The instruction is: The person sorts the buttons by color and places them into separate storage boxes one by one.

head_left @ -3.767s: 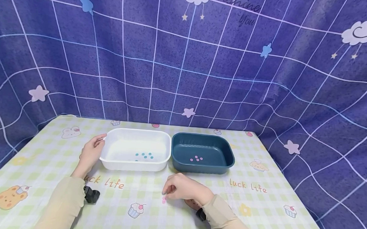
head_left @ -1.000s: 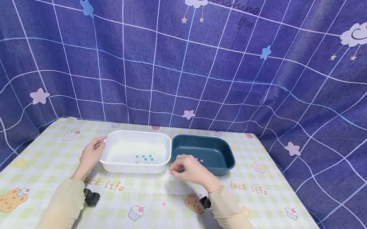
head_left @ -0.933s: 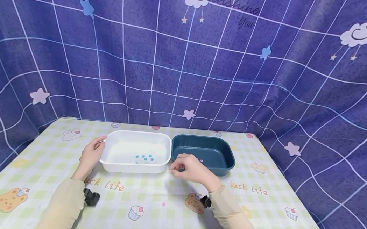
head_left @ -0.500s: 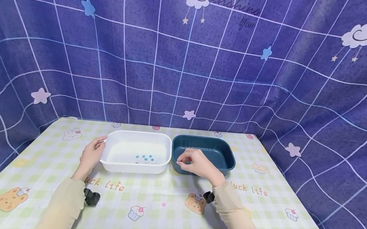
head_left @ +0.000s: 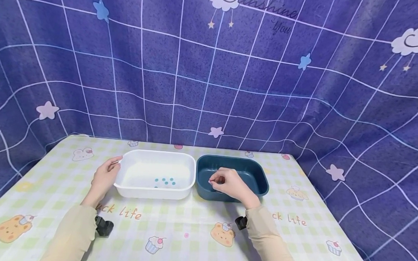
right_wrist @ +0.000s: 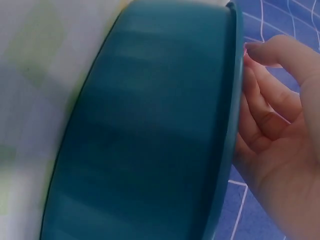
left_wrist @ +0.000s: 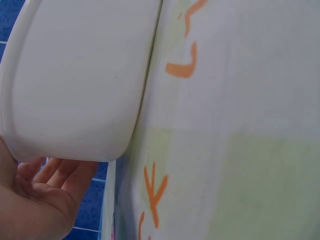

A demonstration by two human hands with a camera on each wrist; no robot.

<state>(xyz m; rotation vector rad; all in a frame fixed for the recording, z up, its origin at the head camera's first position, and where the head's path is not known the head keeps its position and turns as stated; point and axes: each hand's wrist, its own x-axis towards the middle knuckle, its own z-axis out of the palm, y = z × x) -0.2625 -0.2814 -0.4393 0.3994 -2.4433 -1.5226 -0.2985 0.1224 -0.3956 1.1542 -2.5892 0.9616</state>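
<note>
My left hand (head_left: 104, 177) rests against the left end of a white plastic basin (head_left: 155, 193), fingers at its rim. In the left wrist view its fingers (left_wrist: 60, 175) reach behind that end wall. Several small teal discs (head_left: 166, 183) lie on the basin's floor. My right hand (head_left: 231, 184) is over the front part of a dark teal basin (head_left: 260, 177), pinching a small pink disc (head_left: 210, 181) between thumb and fingertips. The right wrist view shows the pinch just past the rim, with a bit of pink (right_wrist: 245, 50). The hand hides part of the floor there.
Both basins stand side by side at the back of a table with a checked, printed cloth (head_left: 123, 245). Another small pink disc (head_left: 186, 235) lies on the cloth in front. A blue patterned curtain (head_left: 183, 85) hangs behind and to the right.
My right hand has picked a pink disc off the cloth, leaving one there, and carried it up and right over the dark teal basin. My left hand has stayed at the white basin.
</note>
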